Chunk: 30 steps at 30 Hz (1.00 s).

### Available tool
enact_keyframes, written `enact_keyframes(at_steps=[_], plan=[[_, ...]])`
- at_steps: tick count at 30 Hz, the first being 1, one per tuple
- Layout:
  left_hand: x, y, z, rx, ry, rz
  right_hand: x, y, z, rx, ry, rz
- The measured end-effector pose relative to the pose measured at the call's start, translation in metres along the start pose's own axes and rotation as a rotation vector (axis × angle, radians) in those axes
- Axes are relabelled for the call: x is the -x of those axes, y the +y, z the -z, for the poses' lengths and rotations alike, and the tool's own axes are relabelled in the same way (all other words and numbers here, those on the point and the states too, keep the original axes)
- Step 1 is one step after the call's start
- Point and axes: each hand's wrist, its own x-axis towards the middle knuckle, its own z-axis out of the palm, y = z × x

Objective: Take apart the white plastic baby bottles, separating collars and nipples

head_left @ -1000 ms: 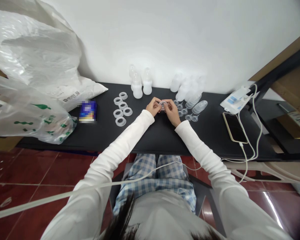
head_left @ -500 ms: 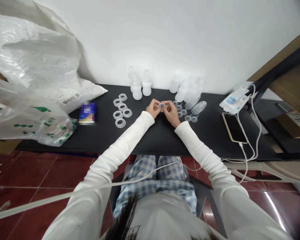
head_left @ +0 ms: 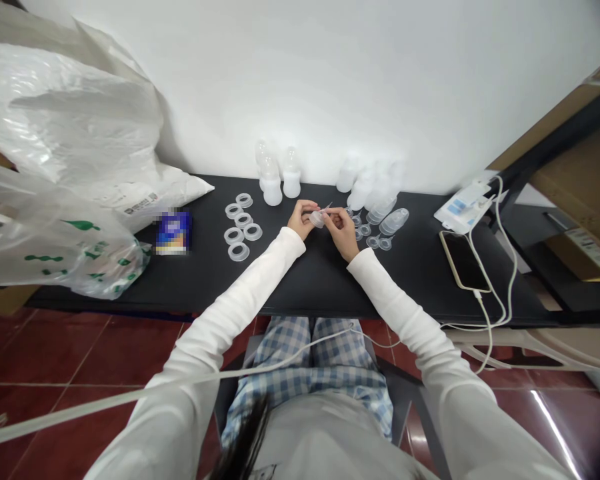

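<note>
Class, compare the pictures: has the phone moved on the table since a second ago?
No. The phone lies at the same spot beside the white box on the table; only the camera shifted.

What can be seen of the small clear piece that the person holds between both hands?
The small clear piece looks like a soft, translucent plastic or silicone part, pale and rounded, perhaps a bottle teat; its exact shape is too small to tell. It is held above the black table, not resting on it. The left hand grips it from one side and the right hand from the other, fingertips pinching it. It sits between the loose rings and the similar clear parts.
</note>
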Motion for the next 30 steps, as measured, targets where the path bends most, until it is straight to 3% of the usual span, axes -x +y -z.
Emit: enact_keyframes(at_steps=[7, 13, 17, 20, 23, 25, 27, 30], plan=[[-0.017, -0.007, -0.012, -0.171, -0.025, 0.033, -0.003, -0.019, 0.014, 0.205, 0.385, 0.181], [-0.063, -0.001, -0.072, -0.532, -0.025, -0.07, -0.012, -0.019, 0.033, 0.316, 0.756, 0.255], [-0.09, 0.0, -0.109, -0.777, -0.087, -0.093, -0.016, -0.017, 0.042, 0.331, 0.838, 0.293], [-0.097, -0.001, -0.119, -0.847, -0.098, -0.063, -0.017, -0.013, 0.043, 0.286, 0.823, 0.267], [-0.092, 0.005, -0.114, -0.775, -0.093, -0.148, -0.016, -0.01, 0.043, 0.233, 0.768, 0.226], [-0.082, 0.012, -0.101, -0.726, -0.044, -0.258, -0.016, -0.009, 0.043, 0.216, 0.744, 0.217], [-0.066, 0.019, -0.079, -0.76, 0.045, -0.349, -0.016, -0.009, 0.043, 0.203, 0.734, 0.219], [-0.036, 0.025, -0.039, -0.925, 0.128, -0.363, -0.016, -0.008, 0.037, 0.159, 0.662, 0.22]])
